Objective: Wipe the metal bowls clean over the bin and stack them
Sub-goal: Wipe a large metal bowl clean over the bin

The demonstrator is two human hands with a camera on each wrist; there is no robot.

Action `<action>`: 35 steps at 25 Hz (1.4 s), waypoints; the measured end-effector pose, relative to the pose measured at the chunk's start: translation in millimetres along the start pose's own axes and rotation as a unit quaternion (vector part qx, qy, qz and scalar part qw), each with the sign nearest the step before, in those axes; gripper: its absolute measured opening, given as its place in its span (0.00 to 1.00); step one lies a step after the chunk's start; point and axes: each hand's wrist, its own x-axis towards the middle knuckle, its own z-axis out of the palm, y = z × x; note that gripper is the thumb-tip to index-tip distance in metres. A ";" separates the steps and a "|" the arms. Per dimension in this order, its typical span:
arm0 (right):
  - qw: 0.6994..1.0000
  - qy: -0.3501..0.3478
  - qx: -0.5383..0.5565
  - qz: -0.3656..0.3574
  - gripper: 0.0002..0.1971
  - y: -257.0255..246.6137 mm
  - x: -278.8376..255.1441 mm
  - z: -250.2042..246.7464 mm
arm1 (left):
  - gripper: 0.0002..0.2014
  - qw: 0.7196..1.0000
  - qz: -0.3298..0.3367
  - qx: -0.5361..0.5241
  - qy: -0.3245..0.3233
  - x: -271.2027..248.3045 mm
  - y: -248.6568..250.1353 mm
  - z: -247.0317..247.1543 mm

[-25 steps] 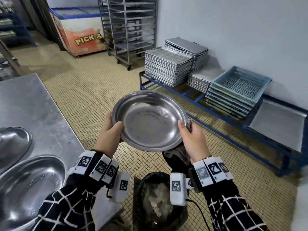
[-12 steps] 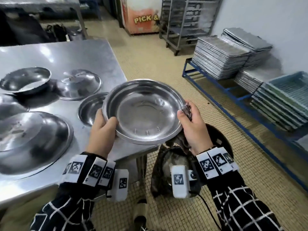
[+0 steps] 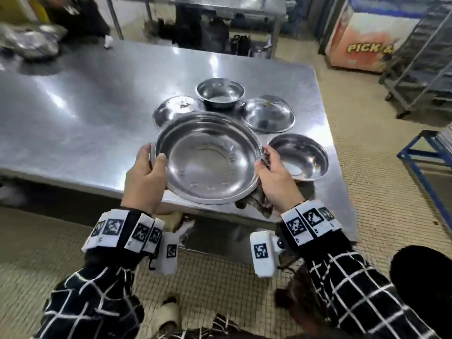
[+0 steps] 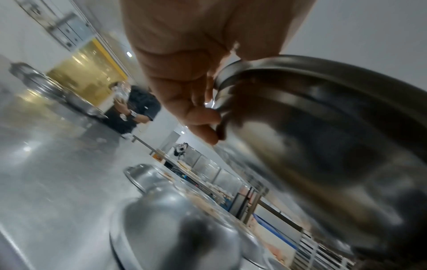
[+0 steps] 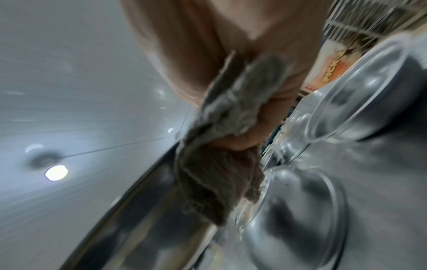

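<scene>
At frame centre, your left hand [image 3: 144,177] and right hand [image 3: 274,182], cloth [image 3: 256,201] bunched inside, pinch the wide bowl's [image 3: 208,159] rim; a careless lowering may clip the small bowl [image 3: 299,156] on the desk [image 3: 97,106].

big bowl [image 3: 208,157]: shiny smooth metal
rag [image 5: 221,146]: rough grey-brown cloth
bench [image 3: 97,99]: shiny smooth metal
floor [image 3: 381,192]: small matt tiles

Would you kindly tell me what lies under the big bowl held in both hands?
Under the big bowl a grey rag hangs from the right hand, above the steel table. Whatever sits directly beneath its base is covered.
</scene>
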 end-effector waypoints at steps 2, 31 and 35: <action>0.998 -0.040 -0.049 0.004 0.23 -17.2 29.5 44.8 | 0.15 0.999 -0.008 0.027 0.029 29.5 -23.4 -32.8; 0.989 -0.011 -0.140 -0.040 0.33 -62.2 145.5 254.1 | 0.26 0.978 0.011 0.189 -0.083 232.4 -159.4 -140.3; 0.991 0.084 -0.090 -0.057 0.27 -90.9 149.7 197.8 | 0.25 0.971 0.108 0.131 -0.167 250.3 -86.5 -94.5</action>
